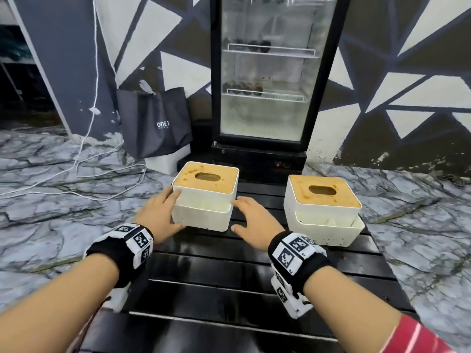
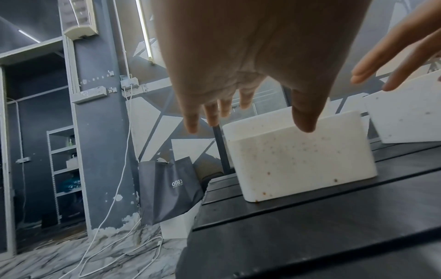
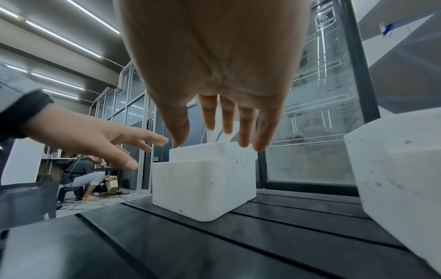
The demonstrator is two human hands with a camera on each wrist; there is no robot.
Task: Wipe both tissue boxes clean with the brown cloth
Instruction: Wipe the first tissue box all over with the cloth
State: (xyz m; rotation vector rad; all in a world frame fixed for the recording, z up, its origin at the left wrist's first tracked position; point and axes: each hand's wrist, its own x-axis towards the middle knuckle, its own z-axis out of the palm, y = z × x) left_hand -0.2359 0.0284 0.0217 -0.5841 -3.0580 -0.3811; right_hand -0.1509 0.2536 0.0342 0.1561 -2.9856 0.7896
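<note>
Two white tissue boxes with stained tan lids stand on a black slatted table (image 1: 229, 276). The left box (image 1: 205, 197) (image 2: 298, 162) (image 3: 203, 185) is speckled with brown spots on its sides. My left hand (image 1: 165, 210) (image 2: 250, 117) (image 3: 114, 147) hovers at its left side, fingers spread and holding nothing. My right hand (image 1: 244, 214) (image 3: 219, 132) is spread at the box's right side, also with nothing in it. Whether either hand touches the box is unclear. The right box (image 1: 322, 207) (image 3: 401, 169) stands apart. No brown cloth is in view.
A glass-door fridge (image 1: 270, 72) stands just behind the table. A dark bag (image 1: 155, 123) leans at the back left, with a white cable (image 1: 84, 159) trailing over the marble floor. A seated person (image 3: 81, 173) is far off to the left.
</note>
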